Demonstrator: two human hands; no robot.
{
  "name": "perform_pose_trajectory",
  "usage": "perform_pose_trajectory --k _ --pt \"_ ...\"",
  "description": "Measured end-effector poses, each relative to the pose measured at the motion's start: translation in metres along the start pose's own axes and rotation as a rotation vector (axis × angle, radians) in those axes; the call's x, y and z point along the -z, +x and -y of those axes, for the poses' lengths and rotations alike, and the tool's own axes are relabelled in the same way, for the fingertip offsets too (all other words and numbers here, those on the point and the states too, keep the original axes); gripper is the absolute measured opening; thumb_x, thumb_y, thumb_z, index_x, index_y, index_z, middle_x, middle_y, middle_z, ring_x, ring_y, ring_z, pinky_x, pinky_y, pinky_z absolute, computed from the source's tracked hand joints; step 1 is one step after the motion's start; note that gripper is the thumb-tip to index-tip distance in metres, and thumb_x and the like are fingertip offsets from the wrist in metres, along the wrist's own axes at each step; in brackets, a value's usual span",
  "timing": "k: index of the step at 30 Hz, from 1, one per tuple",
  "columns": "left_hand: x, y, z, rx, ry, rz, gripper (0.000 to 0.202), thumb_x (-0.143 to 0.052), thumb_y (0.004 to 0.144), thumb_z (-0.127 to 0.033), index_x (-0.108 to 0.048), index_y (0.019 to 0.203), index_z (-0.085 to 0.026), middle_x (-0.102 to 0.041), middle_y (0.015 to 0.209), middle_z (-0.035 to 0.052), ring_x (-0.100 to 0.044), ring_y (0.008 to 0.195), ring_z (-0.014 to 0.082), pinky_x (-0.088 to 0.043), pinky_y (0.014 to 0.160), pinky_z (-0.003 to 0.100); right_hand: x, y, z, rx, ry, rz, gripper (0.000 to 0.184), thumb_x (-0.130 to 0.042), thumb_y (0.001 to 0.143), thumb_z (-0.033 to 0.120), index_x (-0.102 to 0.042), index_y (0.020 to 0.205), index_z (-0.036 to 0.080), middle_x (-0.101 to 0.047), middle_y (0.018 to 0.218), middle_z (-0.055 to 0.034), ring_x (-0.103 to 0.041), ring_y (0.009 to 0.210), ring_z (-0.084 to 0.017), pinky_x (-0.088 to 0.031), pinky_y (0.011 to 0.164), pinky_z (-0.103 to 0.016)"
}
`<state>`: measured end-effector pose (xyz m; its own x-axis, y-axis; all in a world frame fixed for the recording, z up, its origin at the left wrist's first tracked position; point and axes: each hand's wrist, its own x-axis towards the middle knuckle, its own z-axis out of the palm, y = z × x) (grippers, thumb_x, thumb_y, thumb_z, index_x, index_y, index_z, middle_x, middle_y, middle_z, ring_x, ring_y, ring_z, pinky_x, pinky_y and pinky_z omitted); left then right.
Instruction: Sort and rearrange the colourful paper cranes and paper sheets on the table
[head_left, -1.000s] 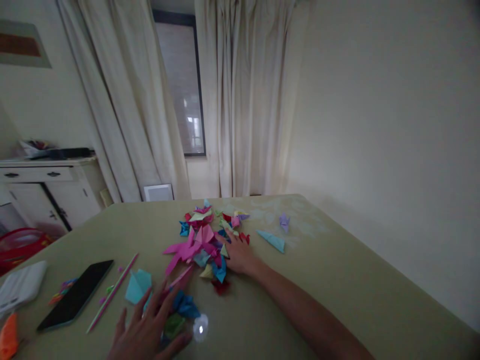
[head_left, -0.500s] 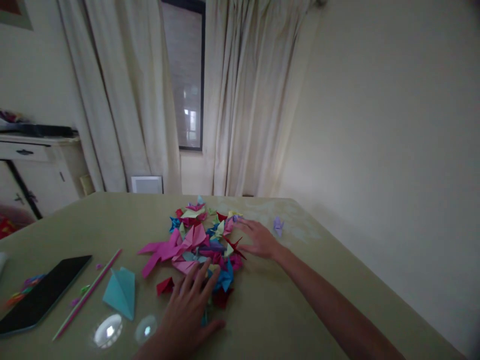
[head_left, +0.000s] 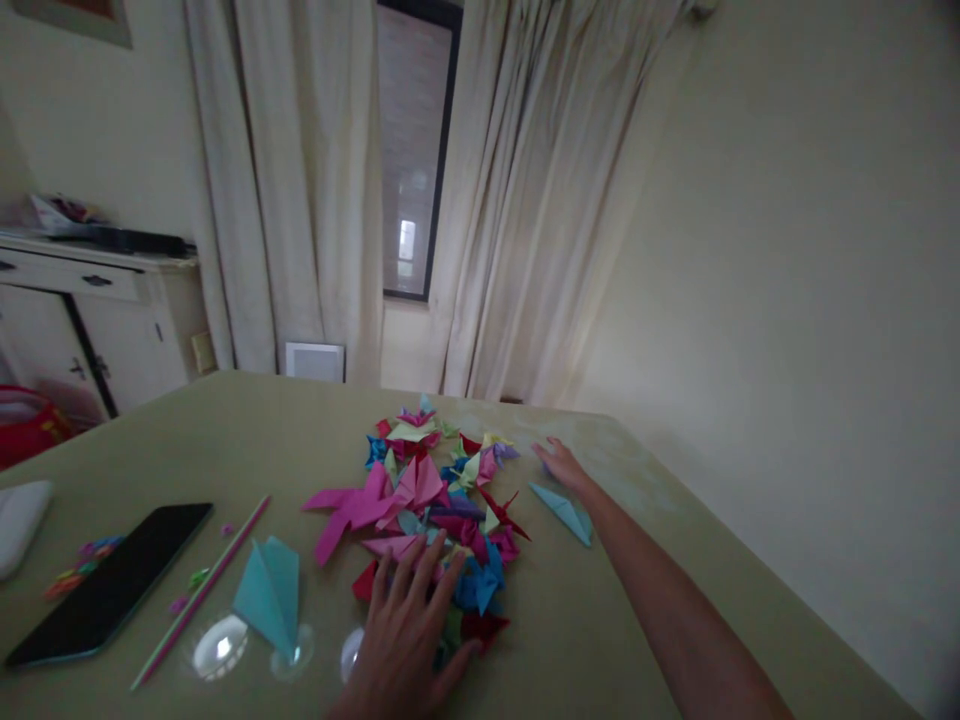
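A heap of folded paper pieces, many of them origami cranes (head_left: pixel 420 485), lies mid-table in pink, red, blue, green and purple. My left hand (head_left: pixel 409 615) rests with spread fingers over the near side of this heap, its fingertips touching the paper. To the right of the heap, my right hand (head_left: pixel 561 462) reaches low over the table with fingers stretched out. A bit of purple paper shows under its palm, mostly hidden. Close by that hand lies a narrow light-blue folded paper (head_left: pixel 564 512). A larger light-blue paper kite shape (head_left: pixel 271 592) sits left of my left hand.
On the left are a dark tablet or phone (head_left: pixel 112 580), a pink and green stick (head_left: pixel 202 590), small colourful bits (head_left: pixel 82 565) and a white object (head_left: pixel 21 525). Clear round discs (head_left: pixel 220 648) lie near the front. Wall and curtains stand behind the table (head_left: pixel 247 430).
My right hand has moved right, off the heap to where the lone purple crane was. The narrow light-blue paper now shows beside it. My left hand stays on the heap; the view has swung left.
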<state>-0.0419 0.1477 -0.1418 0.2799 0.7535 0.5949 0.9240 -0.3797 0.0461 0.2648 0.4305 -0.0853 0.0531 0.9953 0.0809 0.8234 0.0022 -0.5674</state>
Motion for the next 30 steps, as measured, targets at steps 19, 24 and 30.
perform_pose_trajectory --k 19,24,30 --pt "-0.051 -0.003 -0.004 -0.002 0.004 -0.146 0.072 -0.067 0.088 -0.068 -0.054 0.153 -0.039 -0.060 0.156 0.0058 -0.053 0.142 0.0356 -0.043 0.117 0.053 -0.060 0.033 0.177 0.548 0.031 0.644 0.054 -0.067 0.092 0.064 -0.082 0.083 0.013 -0.079 0.086 -0.0084 -0.073 0.088 -0.025 -0.057 0.091 -0.037" --pt "-0.059 -0.001 -0.009 -0.009 0.098 -0.242 0.060 -0.070 0.093 -0.030 -0.057 0.149 -0.045 -0.066 0.148 -0.0001 -0.058 0.139 0.0301 -0.043 0.120 0.053 -0.097 0.063 0.215 0.506 0.062 0.292 0.058 -0.073 0.090 0.057 -0.071 0.129 0.014 -0.069 0.135 -0.0160 -0.061 0.130 -0.034 -0.046 0.112 -0.047" --pt "-0.062 0.008 -0.009 -0.010 0.069 -0.414 0.044 -0.071 0.091 -0.035 -0.067 0.135 -0.044 -0.072 0.139 -0.0017 -0.061 0.130 0.0297 -0.042 0.119 0.055 -0.147 0.071 0.250 0.513 0.136 0.290 0.059 -0.070 0.091 0.059 -0.071 0.130 0.016 -0.069 0.135 -0.0179 -0.061 0.131 -0.035 -0.045 0.113 -0.050"
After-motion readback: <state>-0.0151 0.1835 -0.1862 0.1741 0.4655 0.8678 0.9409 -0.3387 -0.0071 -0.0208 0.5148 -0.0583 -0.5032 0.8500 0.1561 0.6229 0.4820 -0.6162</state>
